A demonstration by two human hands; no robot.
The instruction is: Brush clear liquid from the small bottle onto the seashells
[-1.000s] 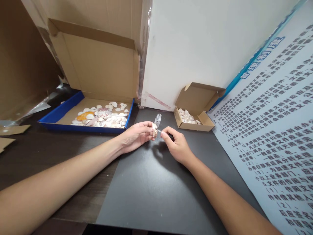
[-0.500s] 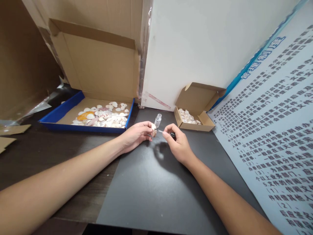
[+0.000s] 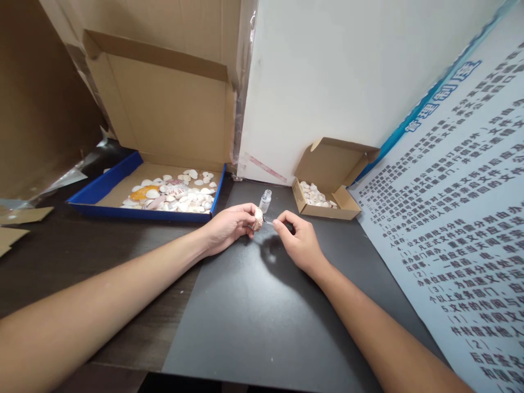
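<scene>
My left hand (image 3: 229, 226) pinches a small speckled seashell (image 3: 258, 219) just above the dark mat (image 3: 262, 322). My right hand (image 3: 298, 243) is closed on a thin brush with a black cap, its tip touching the shell. A small clear glass bottle (image 3: 265, 200) stands open on the mat just behind both hands. A blue-sided cardboard box (image 3: 98, 188) with several shells lies at the left. A small brown cardboard box (image 3: 346, 199) with several pale shells sits at the right.
A white wall panel (image 3: 327, 82) stands behind the mat. A printed poster with text (image 3: 462, 218) leans along the right side. Cardboard sheets (image 3: 36, 109) and plastic film fill the far left. Dark wooden table (image 3: 82, 245) shows left of the mat.
The shell has turned slightly in my left fingers, and my right hand has shifted a little with the brush. Everything else stays where it was.
</scene>
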